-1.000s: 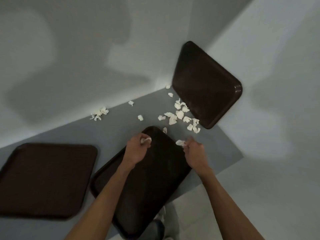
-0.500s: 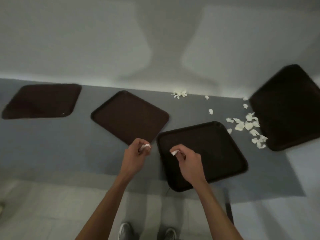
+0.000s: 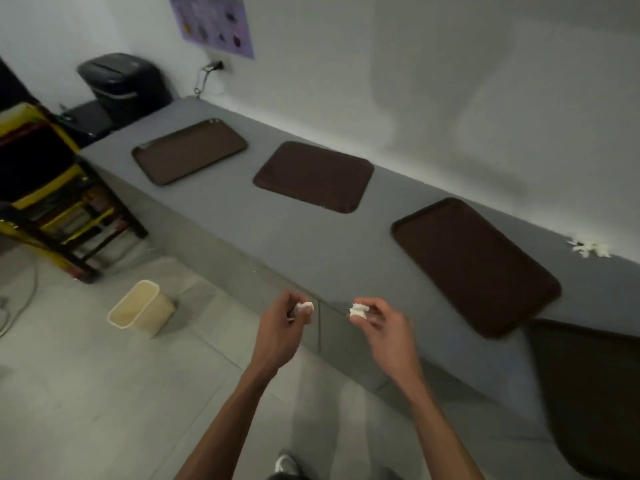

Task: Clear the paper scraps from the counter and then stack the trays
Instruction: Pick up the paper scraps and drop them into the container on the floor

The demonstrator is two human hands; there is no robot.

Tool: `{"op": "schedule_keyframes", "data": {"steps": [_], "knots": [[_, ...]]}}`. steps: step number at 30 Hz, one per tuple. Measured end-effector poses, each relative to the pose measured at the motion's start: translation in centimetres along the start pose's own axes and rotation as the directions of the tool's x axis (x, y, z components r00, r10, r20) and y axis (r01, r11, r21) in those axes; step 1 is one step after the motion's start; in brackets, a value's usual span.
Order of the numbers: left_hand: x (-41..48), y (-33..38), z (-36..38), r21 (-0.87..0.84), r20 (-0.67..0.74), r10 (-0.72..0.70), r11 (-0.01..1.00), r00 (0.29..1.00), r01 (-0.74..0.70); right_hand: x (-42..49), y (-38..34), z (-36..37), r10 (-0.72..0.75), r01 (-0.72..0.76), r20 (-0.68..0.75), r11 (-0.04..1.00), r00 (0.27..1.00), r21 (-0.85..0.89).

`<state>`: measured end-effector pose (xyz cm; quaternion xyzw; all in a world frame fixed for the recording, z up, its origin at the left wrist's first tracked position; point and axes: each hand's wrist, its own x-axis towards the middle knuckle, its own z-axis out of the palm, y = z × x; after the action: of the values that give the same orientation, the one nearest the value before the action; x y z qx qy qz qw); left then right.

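A grey worktop [image 3: 311, 244] lines the white wall [image 3: 415, 81]. The left hand [image 3: 277, 329] and right hand [image 3: 386, 329] clamp their fingers [image 3: 376, 306] on white paper scraps [image 3: 357, 311]. These are likely featherlight and crushable, so a gentle fingertip pinch suits.

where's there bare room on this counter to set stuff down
Biggest bare patch: the counter between its front edge and the far tray and middle tray. Only slim gaps separate the trays, including the middle one from the near tray. Crowded: scraps lie by the wall beyond the near tray.
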<state>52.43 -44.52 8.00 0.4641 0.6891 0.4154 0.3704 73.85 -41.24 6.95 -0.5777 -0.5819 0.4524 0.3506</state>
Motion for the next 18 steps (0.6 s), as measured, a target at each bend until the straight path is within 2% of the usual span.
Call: {"op": "schedule_keyframes", "data": {"steps": [5,8,13,18], "knots": [[2.4,-4.9,-12.0,0.004,-0.142,-0.066,0.998,0.988,0.068,2.7,-4.5,12.8,0.010,-0.018,0.131,0.998,0.991,0.064],[4.4,-7.6,-18.0,-0.036,-0.247,-0.122,0.992,0.961,0.117,5.2,-6.8,19.7,-0.015,0.009,0.222,1.000,0.975,0.030],[8.4,-12.8,-26.7,-0.114,-0.389,-0.218,0.976,0.895,0.188,10.6,-8.9,31.1,-0.052,0.070,0.386,0.997,0.921,-0.033],[13.6,-18.6,-34.0,-0.200,-0.496,-0.358,0.933,0.791,0.298,16.9,-9.9,43.0,-0.085,0.129,0.481,0.990,0.873,-0.060]]}}
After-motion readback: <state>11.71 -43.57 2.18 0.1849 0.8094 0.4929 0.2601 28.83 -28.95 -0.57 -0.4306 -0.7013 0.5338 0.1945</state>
